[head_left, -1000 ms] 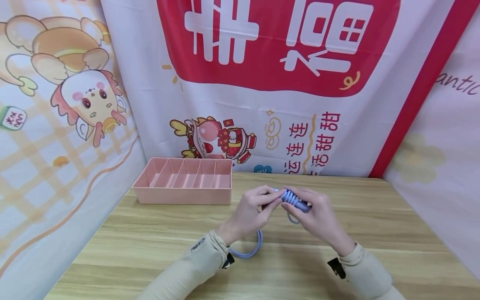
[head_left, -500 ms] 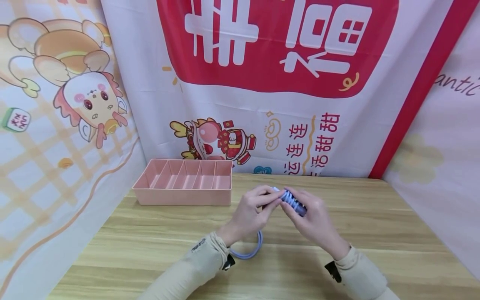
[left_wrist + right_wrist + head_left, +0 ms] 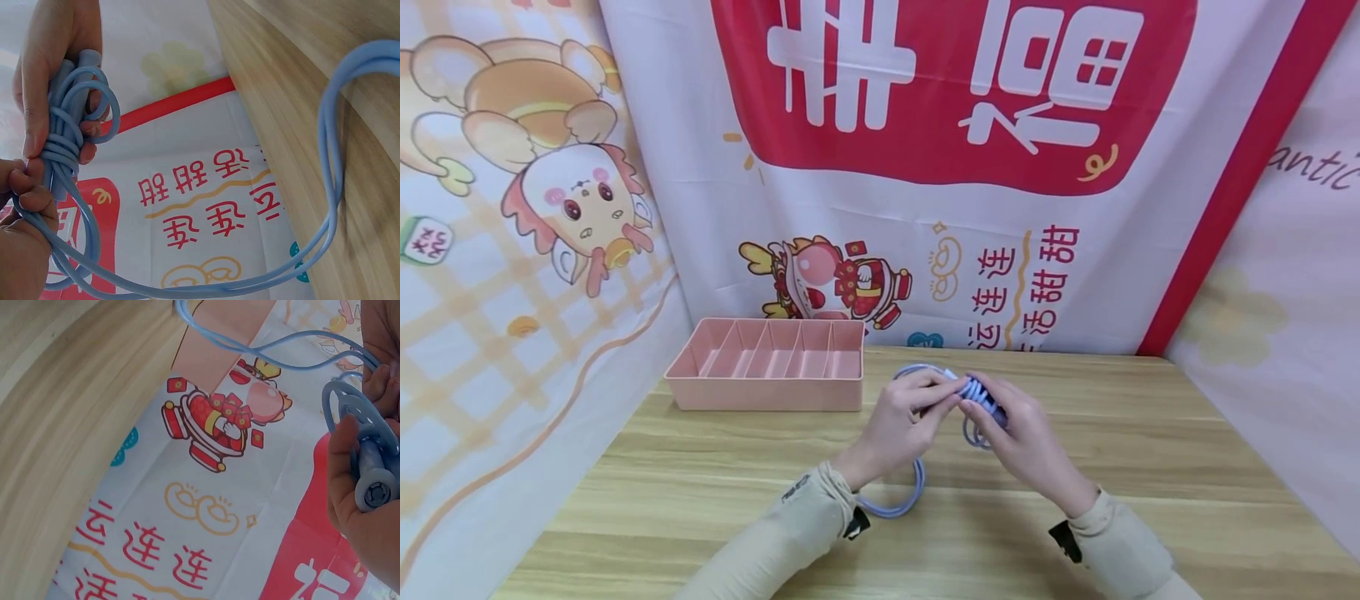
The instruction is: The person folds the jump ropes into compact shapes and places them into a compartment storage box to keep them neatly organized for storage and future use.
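Observation:
A light blue skipping rope has its cord (image 3: 976, 389) wound in several turns round its two handles, held together in front of me. My right hand (image 3: 1030, 429) grips the bundled handles; one flared handle end (image 3: 377, 489) faces the right wrist camera. Thumb and fingers of my left hand (image 3: 895, 421) pinch the cord right beside the wraps. Small loops (image 3: 103, 103) stick out from the bundle in the left wrist view. A doubled length of loose cord (image 3: 331, 137) runs from the left hand; part of it curves below that forearm in the head view.
A pink tray (image 3: 763, 393) with several narrow compartments stands at the back left of the wooden table (image 3: 1120, 467). Behind the table hangs a white and red printed cloth (image 3: 925, 200), with more printed cloth on the left and right sides.
A bend of cord has come into view behind my left hand, and loops now show under the right hand. The right hand has shifted slightly inward; the left stays nearly in place.

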The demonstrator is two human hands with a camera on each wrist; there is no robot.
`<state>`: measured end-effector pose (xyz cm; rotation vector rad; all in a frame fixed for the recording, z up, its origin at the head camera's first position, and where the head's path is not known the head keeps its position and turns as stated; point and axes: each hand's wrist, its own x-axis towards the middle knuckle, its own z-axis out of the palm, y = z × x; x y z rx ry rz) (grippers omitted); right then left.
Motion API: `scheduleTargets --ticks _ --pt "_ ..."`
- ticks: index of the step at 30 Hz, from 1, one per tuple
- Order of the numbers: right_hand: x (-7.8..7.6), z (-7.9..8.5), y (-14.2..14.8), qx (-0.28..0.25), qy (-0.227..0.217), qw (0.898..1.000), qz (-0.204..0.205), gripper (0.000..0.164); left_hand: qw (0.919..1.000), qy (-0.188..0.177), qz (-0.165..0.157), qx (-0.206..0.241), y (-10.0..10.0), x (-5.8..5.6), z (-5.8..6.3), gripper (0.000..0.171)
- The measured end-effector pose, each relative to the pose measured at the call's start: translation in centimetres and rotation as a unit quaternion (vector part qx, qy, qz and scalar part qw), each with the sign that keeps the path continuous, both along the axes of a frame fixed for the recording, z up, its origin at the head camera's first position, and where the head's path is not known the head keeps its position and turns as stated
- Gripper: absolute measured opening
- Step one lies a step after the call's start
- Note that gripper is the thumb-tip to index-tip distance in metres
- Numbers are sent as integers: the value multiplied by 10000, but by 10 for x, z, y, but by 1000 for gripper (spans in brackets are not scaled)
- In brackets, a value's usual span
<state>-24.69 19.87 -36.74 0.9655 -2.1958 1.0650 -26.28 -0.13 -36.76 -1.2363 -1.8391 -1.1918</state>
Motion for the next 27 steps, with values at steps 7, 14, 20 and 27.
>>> scheduleTargets --ticks 7,14,20,27 --pt "0 -2 -3 -656 -90 9976 -185 40 9995 -269 -122 137 1 7 7 25" --pt "2 0 -5 -1242 -983 9874 31 37 9886 -1298 -418 641 1 22 21 24" --pt "9 8 -7 -1693 -2241 9596 165 37 9958 -197 -7 889 8 14 6 23" --pt "13 8 -5 -1671 -2955 9374 774 42 9915 980 394 765 13 6 -12 30"
